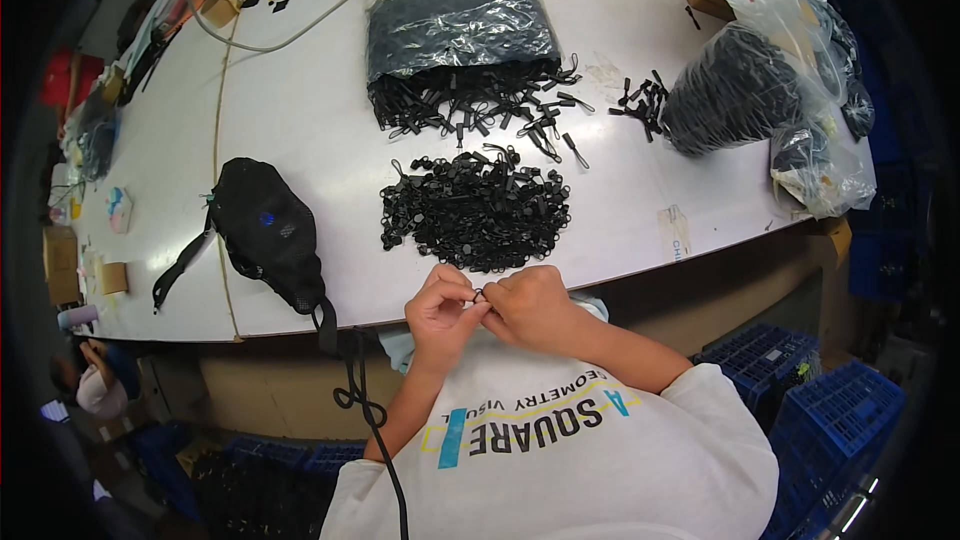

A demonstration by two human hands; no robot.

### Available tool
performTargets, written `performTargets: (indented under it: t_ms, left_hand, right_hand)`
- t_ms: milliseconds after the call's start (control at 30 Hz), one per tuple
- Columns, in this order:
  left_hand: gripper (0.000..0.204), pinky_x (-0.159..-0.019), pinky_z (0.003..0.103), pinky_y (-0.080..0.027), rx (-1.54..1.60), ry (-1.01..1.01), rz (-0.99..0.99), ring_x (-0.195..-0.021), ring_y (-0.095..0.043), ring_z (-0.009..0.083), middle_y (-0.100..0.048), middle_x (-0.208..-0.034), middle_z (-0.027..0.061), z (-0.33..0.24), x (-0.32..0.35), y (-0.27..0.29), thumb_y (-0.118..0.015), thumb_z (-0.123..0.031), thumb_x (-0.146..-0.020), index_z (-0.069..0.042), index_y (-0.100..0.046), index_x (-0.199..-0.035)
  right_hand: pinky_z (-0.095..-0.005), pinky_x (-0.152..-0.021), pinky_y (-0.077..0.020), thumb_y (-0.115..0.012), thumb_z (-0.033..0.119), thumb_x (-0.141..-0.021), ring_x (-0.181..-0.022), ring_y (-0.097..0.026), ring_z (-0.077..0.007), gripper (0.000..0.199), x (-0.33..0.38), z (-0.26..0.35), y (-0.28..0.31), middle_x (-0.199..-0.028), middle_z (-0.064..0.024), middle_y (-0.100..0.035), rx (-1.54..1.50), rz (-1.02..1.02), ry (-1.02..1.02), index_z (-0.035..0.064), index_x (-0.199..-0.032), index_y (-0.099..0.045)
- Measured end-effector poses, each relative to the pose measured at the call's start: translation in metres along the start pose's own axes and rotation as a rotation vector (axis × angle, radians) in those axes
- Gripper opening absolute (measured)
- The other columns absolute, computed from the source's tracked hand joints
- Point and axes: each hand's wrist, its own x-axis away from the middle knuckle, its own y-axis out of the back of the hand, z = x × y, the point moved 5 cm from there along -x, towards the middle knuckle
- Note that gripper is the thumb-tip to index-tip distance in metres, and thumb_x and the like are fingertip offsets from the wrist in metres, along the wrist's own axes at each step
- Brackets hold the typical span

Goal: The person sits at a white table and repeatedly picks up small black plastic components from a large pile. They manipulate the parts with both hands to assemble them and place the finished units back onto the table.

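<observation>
Close together at the table's front edge, my left hand (438,318) and my right hand (540,308) pinch a small black ring-like piece (479,295) between their fingertips. Its exact kind is too small to make out. Just beyond my fingers lies a wide pile of small black plastic parts (475,210), several with ring-shaped ends. Farther back, black zipper pulls with cord loops (440,105) spill out of a clear plastic bag (460,30) onto the white table (640,200).
On the left lies a black pouch (262,225) with a strap; a black cord (365,405) hangs near my left arm. Stuffed plastic bags (735,90) and a small group of black pulls (645,102) occupy the right. Blue crates (845,410) stand below, at the right.
</observation>
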Motion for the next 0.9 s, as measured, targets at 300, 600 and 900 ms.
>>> performTargets:
  t_ms: [300, 600, 900]
  left_hand:
    - [0.016, -0.061, 0.035, -0.043, -0.602, -0.650, -0.043, -0.065, -0.047, 0.0213, -0.046, -0.075, 0.0067, -0.010, -0.011, 0.004, -0.071, 0.008, -0.073, 0.000, -0.061, -0.082]
    - [0.009, -0.052, 0.032, -0.046, -0.562, -0.472, 0.165, -0.061, -0.057, 0.0244, -0.056, -0.071, 0.0110, -0.009, -0.015, -0.009, -0.067, 0.005, -0.074, 0.003, -0.063, -0.081]
    - [0.007, -0.050, 0.032, -0.044, -0.452, 0.096, 0.442, -0.053, -0.056, 0.0226, -0.055, -0.063, 0.0114, 0.016, -0.011, 0.011, -0.059, -0.001, -0.085, 0.002, -0.060, -0.079]
  right_hand:
    - [-0.0335, -0.040, -0.0355, -0.062, 0.014, -0.082, -0.039, -0.050, -0.0263, 0.023, -0.006, -0.024, -0.001, -0.048, -0.0102, -0.052, -0.659, 0.083, -0.291, 0.0022, -0.064, -0.053]
    - [-0.0362, -0.042, -0.0402, -0.065, 0.012, -0.075, -0.044, -0.053, -0.0258, 0.017, 0.003, -0.017, 0.001, -0.051, -0.0078, -0.051, -0.187, -0.026, 0.048, 0.0048, -0.064, -0.053]
    - [-0.0364, -0.046, -0.0447, -0.066, 0.017, -0.076, -0.048, -0.055, -0.0243, 0.021, 0.008, -0.014, -0.007, -0.055, -0.0062, -0.052, -0.050, 0.048, 0.244, 0.0072, -0.063, -0.051]
